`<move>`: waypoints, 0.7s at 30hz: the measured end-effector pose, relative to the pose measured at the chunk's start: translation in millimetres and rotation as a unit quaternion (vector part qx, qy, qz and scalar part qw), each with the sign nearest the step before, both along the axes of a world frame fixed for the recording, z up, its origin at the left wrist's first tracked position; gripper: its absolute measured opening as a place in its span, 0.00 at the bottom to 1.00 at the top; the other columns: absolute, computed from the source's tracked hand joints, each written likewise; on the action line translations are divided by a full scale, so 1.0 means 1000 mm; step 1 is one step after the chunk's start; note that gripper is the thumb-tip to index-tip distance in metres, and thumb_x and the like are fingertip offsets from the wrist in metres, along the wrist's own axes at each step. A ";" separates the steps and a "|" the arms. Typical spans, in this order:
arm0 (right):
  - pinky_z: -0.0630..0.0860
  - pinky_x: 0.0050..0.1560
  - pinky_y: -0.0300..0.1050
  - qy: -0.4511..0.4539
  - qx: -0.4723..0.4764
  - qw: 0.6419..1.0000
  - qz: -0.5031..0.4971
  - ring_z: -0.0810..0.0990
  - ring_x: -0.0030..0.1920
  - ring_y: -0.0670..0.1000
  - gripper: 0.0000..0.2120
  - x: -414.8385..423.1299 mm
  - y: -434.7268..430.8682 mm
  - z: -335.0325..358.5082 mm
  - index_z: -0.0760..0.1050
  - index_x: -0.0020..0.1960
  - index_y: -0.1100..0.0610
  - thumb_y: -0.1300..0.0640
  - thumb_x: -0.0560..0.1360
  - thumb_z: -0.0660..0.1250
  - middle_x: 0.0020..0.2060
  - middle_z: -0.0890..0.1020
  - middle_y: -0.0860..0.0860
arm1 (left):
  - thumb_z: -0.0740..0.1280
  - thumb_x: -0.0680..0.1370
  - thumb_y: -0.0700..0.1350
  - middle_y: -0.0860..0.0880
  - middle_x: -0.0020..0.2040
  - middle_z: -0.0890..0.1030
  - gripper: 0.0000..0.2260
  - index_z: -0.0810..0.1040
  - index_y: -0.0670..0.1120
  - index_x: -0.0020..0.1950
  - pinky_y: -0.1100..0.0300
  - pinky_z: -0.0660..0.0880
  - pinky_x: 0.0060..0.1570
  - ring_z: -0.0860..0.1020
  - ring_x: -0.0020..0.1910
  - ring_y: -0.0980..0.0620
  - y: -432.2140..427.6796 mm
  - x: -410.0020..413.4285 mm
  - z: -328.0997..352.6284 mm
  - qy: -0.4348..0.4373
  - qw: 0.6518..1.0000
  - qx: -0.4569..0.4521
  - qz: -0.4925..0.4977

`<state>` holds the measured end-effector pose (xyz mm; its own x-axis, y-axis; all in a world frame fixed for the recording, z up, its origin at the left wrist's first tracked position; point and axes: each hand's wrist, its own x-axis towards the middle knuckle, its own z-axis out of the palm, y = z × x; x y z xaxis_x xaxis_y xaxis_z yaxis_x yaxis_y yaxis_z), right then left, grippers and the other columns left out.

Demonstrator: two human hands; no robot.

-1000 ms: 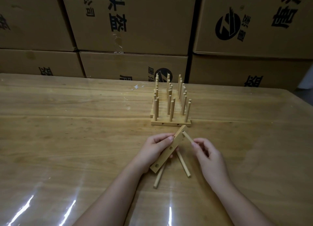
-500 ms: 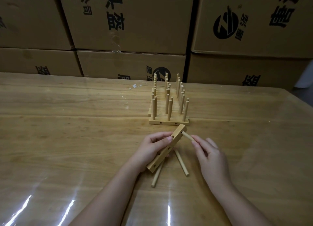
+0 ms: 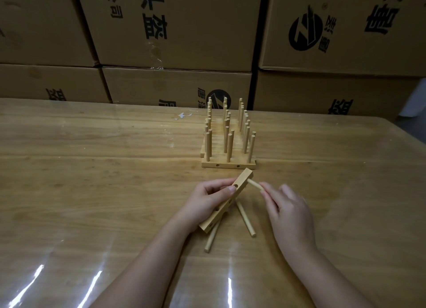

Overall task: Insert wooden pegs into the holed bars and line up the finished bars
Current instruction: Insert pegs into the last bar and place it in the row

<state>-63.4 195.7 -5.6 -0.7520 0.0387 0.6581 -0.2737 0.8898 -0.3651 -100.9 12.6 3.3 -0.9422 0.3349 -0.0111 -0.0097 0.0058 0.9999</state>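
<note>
Peg point(image 3: 254, 184) going into bar point(image 3: 227, 201) top hole.
My left hand point(image 3: 208, 200) clamps bar tilted, exposing holes; right hand point(image 3: 285, 212) pinches peg, seemingly entering.

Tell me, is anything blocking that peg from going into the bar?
Nothing visible does. The right hand holds the peg with its far end already at the bar, near the bar's upper end. The left hand grips the bar lower down. The hole itself is hidden on the bar's far face.
</note>
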 end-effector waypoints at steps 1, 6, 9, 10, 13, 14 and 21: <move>0.63 0.32 0.41 -0.002 0.003 1.000 0.000 0.68 0.30 0.48 0.12 0.000 0.000 0.000 0.82 0.52 0.57 0.63 0.69 0.72 0.31 0.73 0.51 | 0.69 0.71 0.50 0.46 0.54 0.83 0.11 0.83 0.61 0.52 0.58 0.78 0.49 0.80 0.50 0.50 0.000 0.000 0.000 0.003 1.000 -0.004 0.001; 0.63 0.31 0.42 -0.008 0.004 1.000 -0.011 0.68 0.29 0.49 0.11 -0.001 0.002 -0.003 0.82 0.51 0.56 0.62 0.69 0.73 0.30 0.72 0.50 | 0.69 0.75 0.45 0.38 0.56 0.81 0.11 0.83 0.59 0.54 0.53 0.74 0.54 0.78 0.50 0.46 0.002 0.001 -0.002 0.026 0.999 -0.034 0.015; 0.63 0.33 0.41 -0.004 -0.010 1.000 -0.006 0.72 0.29 0.52 0.10 -0.001 0.000 -0.003 0.82 0.50 0.57 0.62 0.70 0.72 0.31 0.74 0.51 | 0.68 0.76 0.43 0.36 0.58 0.79 0.12 0.81 0.56 0.57 0.56 0.73 0.52 0.77 0.49 0.49 0.002 0.001 -0.001 0.030 0.999 -0.040 0.008; 0.64 0.32 0.41 -0.003 -0.017 1.000 -0.005 0.74 0.29 0.53 0.09 -0.001 0.000 -0.003 0.82 0.50 0.58 0.63 0.70 0.71 0.31 0.74 0.51 | 0.68 0.77 0.43 0.35 0.58 0.79 0.12 0.81 0.55 0.57 0.56 0.73 0.51 0.77 0.49 0.49 0.002 0.001 -0.001 0.031 0.999 -0.040 0.006; 0.65 0.30 0.42 -0.005 -0.041 0.999 0.002 0.75 0.29 0.54 0.08 0.000 -0.001 -0.004 0.82 0.50 0.59 0.64 0.71 0.71 0.32 0.76 0.52 | 0.68 0.76 0.44 0.37 0.59 0.79 0.12 0.81 0.56 0.57 0.55 0.72 0.51 0.77 0.51 0.49 0.002 0.003 0.002 0.031 0.999 -0.039 0.000; 0.65 0.30 0.41 -0.008 -0.050 0.999 0.007 0.76 0.30 0.54 0.08 0.001 -0.002 -0.004 0.82 0.50 0.59 0.64 0.72 0.70 0.33 0.76 0.51 | 0.69 0.75 0.46 0.39 0.59 0.80 0.12 0.81 0.57 0.57 0.55 0.73 0.52 0.77 0.52 0.49 0.002 0.003 0.002 0.030 0.999 -0.040 -0.002; 0.70 0.37 0.40 -0.081 -0.134 0.987 0.038 0.79 0.41 0.48 0.09 -0.002 0.000 -0.008 0.81 0.53 0.56 0.59 0.77 0.64 0.42 0.82 0.48 | 0.69 0.69 0.53 0.52 0.56 0.83 0.16 0.81 0.60 0.57 0.62 0.75 0.55 0.79 0.56 0.53 -0.001 0.004 0.002 0.027 0.998 -0.049 -0.014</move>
